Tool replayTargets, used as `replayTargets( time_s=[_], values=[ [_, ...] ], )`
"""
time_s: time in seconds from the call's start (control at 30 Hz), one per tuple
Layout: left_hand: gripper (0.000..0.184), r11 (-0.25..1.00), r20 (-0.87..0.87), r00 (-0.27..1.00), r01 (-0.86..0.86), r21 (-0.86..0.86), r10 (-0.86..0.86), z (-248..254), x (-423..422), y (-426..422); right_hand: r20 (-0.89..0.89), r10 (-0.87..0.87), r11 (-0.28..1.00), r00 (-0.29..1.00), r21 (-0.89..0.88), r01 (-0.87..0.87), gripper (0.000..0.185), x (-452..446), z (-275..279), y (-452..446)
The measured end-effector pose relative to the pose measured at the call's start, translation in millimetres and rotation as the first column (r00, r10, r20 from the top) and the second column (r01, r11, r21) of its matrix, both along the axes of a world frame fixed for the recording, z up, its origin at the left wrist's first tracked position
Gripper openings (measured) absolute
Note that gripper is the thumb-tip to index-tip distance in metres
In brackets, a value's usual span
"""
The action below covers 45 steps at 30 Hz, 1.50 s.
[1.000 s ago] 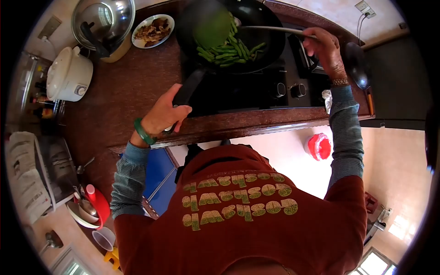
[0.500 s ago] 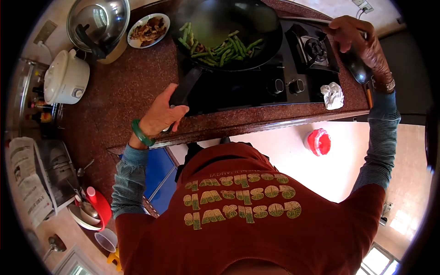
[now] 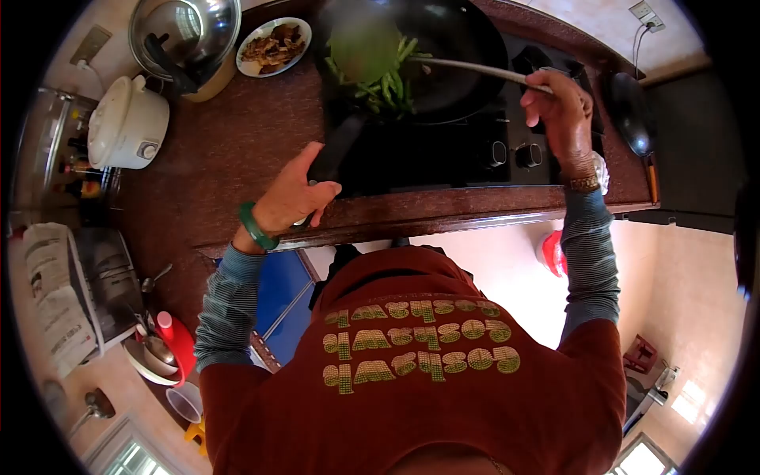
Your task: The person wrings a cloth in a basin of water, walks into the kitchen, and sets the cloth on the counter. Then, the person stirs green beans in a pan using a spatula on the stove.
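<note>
A black wok sits on the stove, holding green beans heaped towards its left side. My left hand is closed round the wok's black handle near the counter edge. My right hand grips the long metal handle of a spatula, which reaches leftward over the wok. Its broad head looks blurred and greenish above the beans, partly covering them.
Left of the stove stand a plate of browned food, a metal pot with a lid and a white cooker. A small black pan lies at the right. A red-lined bin is on the floor.
My right hand has moved left and down, bringing the spatula across the wok. The beans are now bunched further left. My left hand keeps its hold on the wok handle.
</note>
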<state>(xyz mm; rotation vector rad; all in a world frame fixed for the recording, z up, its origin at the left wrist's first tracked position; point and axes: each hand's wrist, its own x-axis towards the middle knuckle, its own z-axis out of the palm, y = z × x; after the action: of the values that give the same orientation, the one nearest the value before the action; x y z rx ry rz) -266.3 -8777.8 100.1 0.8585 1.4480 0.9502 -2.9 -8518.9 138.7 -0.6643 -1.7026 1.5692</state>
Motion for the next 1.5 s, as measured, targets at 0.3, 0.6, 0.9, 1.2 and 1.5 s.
replayTargets(
  time_s=[0.3,0.6,0.9,1.2,1.5],
  values=[
    [0.054,1.0,0.037,0.999,0.015,0.009,-0.015,0.4,-0.2,-1.1,0.359,0.201,0.602,0.911,0.688,-0.404,0.016,-6.9,93.9,-50.3],
    [0.049,0.999,0.008,0.999,-0.032,-0.003,0.032,5.1,0.8,0.0,0.222,-0.157,0.982,0.962,0.139,0.128,0.025,65.7,67.2,55.7],
    [0.055,1.0,0.057,0.998,-0.018,-0.001,0.018,0.9,0.7,-1.1,0.026,0.081,0.997,0.996,0.0,-0.081,0.025,-11.1,-0.6,56.8],
    [0.058,0.998,0.055,0.997,-0.06,-0.005,0.06,-4.8,0.5,-2.6,0.334,0.053,0.763,0.941,0.594,-0.254,0.03,27.5,100.7,10.6],
    [0.053,1.0,0.05,0.999,0.017,0.019,-0.018,3.2,-0.1,0.8,0.261,0.168,0.983,0.951,0.031,-0.182,0.066,71.3,41.0,68.6]
  ],
)
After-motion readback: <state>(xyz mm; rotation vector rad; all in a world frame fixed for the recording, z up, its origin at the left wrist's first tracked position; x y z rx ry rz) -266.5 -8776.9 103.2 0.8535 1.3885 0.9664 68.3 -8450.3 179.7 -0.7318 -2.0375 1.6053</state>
